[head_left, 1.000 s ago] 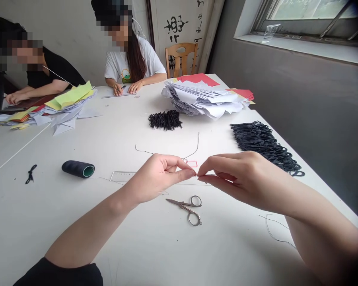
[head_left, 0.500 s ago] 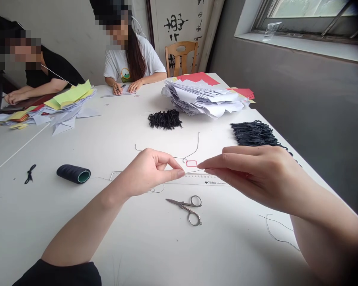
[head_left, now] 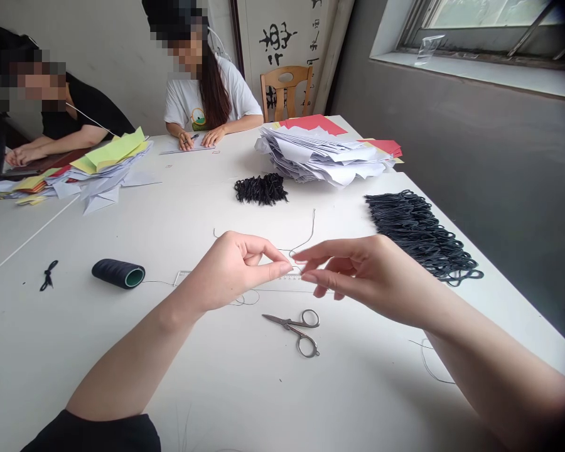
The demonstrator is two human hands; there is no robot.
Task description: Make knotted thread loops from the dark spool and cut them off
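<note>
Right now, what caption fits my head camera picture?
Left hand pinches dark thread, right hand close by, above small scissors.

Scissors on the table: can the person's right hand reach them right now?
Probably yes. The right hand hovers near the small scissors, and nothing stands between them. Its fingers are up beside the left hand, so it would need to move down.
</note>
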